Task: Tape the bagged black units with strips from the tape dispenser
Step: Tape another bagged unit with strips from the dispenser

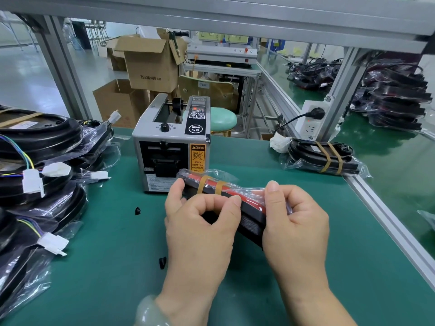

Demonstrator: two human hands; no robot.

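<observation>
At your far left, a heap of bagged black units (pixel 40 147) is lying on the green mat (pixel 106 267), with coloured wires and white connectors (pixel 33 183) sticking out toward you. Two small black scraps (pixel 138 211) are lying on the mat just right of that heap. The tape dispenser (pixel 173 147) is standing at the back centre, its outlet facing you.

Just in front of it you are holding one bagged unit (pixel 235 194) at a slant, and two tan tape strips (pixel 202 183) are crossing its far end. Your left hand (pixel 200 222) is curling in, thumb and forefinger pinching the unit's near edge. Your right hand (pixel 294 220) is gripping its right end, thumb pressing on the plastic on top.

Further right, a finished unit (pixel 324 158) with two tan bands is lying near the mat's edge, and a black plug is sitting in the white power strip (pixel 310 118) behind it.
</observation>
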